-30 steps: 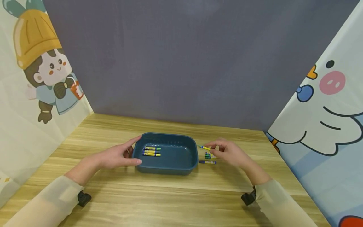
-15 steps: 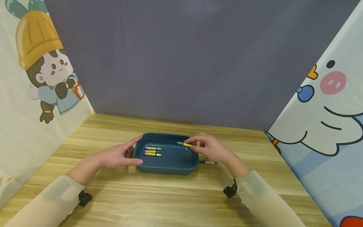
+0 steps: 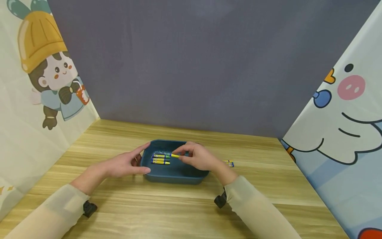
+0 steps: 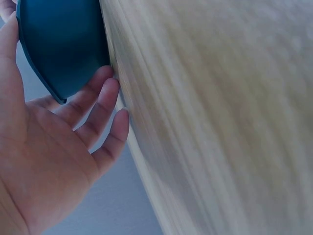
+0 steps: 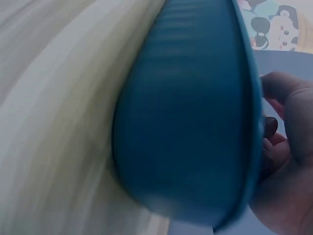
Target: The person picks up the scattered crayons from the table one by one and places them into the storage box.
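A dark blue rectangular tray (image 3: 173,179) sits on the table. My left hand (image 3: 121,164) holds its left end, thumb at the near corner and index finger at the far corner; in the left wrist view, the other fingertips (image 4: 104,72) meet the tray's outer wall. Over the inside of the tray, my right hand (image 3: 199,158) pinches a yellow-wrapped crayon (image 3: 175,155) with a green tip pointing left. Just left of that tip, three yellow-wrapped crayons (image 3: 160,161) lie side by side in the tray. The right wrist view mostly shows the tray's outer wall (image 5: 186,117).
A few more crayons (image 3: 229,163) lie on the wooden table (image 3: 167,212) right of the tray, partly hidden by my right forearm. A grey panel (image 3: 185,66) rises behind the table, and cartoon-printed sheets (image 3: 334,116) stand at both sides.
My right hand has carried the crayon leftward from beside the tray, over its right rim, to the crayons inside. The left hand and the tray have stayed put.
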{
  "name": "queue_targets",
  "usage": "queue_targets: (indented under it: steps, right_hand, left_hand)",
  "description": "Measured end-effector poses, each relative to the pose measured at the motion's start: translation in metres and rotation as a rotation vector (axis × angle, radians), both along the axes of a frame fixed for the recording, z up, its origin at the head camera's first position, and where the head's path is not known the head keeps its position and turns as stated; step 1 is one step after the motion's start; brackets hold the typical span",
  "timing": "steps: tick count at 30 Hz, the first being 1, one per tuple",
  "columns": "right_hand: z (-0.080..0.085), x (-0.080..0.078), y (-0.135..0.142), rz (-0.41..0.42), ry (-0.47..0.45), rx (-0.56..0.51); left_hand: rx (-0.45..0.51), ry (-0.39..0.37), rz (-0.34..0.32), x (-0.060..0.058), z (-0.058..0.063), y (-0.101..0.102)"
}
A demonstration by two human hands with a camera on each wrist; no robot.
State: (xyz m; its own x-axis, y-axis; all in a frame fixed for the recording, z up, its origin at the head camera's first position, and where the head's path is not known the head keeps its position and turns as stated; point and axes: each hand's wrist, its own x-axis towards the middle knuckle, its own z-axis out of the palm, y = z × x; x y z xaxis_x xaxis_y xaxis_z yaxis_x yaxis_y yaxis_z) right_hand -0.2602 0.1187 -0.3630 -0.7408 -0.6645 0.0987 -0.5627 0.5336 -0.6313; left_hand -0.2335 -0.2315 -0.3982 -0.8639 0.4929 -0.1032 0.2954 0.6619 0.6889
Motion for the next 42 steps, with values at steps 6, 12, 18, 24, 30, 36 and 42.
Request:
queue_targets:
  steps: [6, 12, 18, 24, 30, 36, 42]
  right_hand:
    - [-0.009, -0.003, -0.026, 0.005, -0.012, 0.033]
    - [-0.020, -0.009, -0.047, 0.014, -0.021, 0.050]
    - [-0.029, -0.014, -0.055, 0.029, -0.016, 0.061]
    - [-0.036, -0.019, -0.059, 0.041, -0.012, 0.088]
    - [-0.039, -0.020, -0.063, 0.065, 0.044, 0.164]
    - [-0.041, -0.020, -0.064, 0.077, 0.102, 0.222]
    - [-0.039, -0.019, -0.065, 0.081, 0.126, 0.254]
  left_hand:
    - [0.012, -0.010, -0.014, -0.001, 0.002, 0.001]
    - [-0.004, -0.022, -0.016, 0.000, 0.005, 0.001]
    - [0.006, -0.029, -0.023, -0.001, 0.001, 0.001]
    - [0.007, -0.033, -0.011, -0.002, -0.001, -0.001]
    - [0.010, -0.027, -0.015, -0.002, 0.001, -0.001]
    - [0.019, -0.027, -0.018, -0.001, 0.002, 0.001]
    - [0.013, -0.021, -0.018, -0.002, 0.002, 0.001]
